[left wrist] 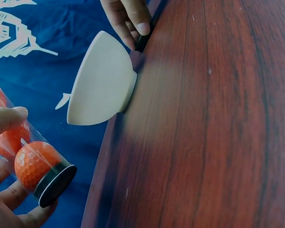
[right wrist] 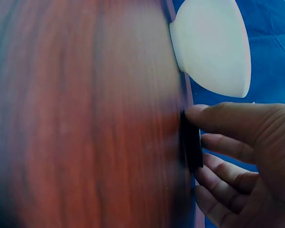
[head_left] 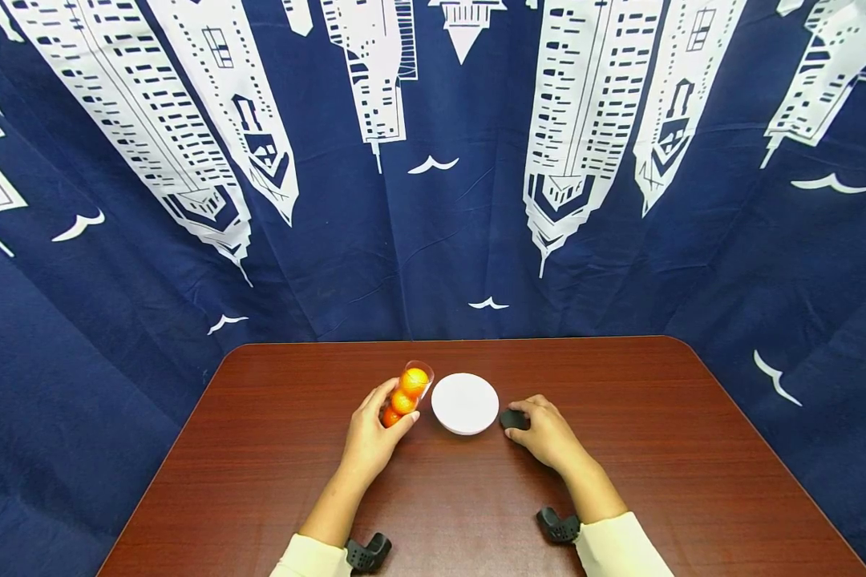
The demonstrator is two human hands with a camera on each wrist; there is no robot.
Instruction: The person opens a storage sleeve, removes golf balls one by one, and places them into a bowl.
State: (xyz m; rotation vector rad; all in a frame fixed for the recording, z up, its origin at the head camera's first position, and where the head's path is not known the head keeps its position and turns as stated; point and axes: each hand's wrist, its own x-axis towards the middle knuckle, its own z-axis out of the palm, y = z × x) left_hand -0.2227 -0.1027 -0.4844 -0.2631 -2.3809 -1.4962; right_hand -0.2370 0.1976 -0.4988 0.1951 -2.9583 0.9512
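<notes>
My left hand [head_left: 372,437] grips a clear plastic tube [left wrist: 51,148] holding orange golf balls [left wrist: 35,166], tilted above the table to the left of the bowl. A black end piece [left wrist: 57,184] closes the tube's lower end. In the head view, the tube's upper end leans toward the white bowl [head_left: 465,403], which stands upright on the table. On the bowl's right, my right hand [head_left: 546,433] holds a flat black lid [head_left: 513,420] down at the tabletop. The right wrist view shows thumb and fingers at the edges of this thin black piece [right wrist: 193,142].
The brown wooden table [head_left: 469,497] has rounded far corners. Behind it hangs a dark blue cloth [head_left: 433,232] printed with white buildings and birds. Black wrist mounts [head_left: 368,553] sit by both cream sleeves.
</notes>
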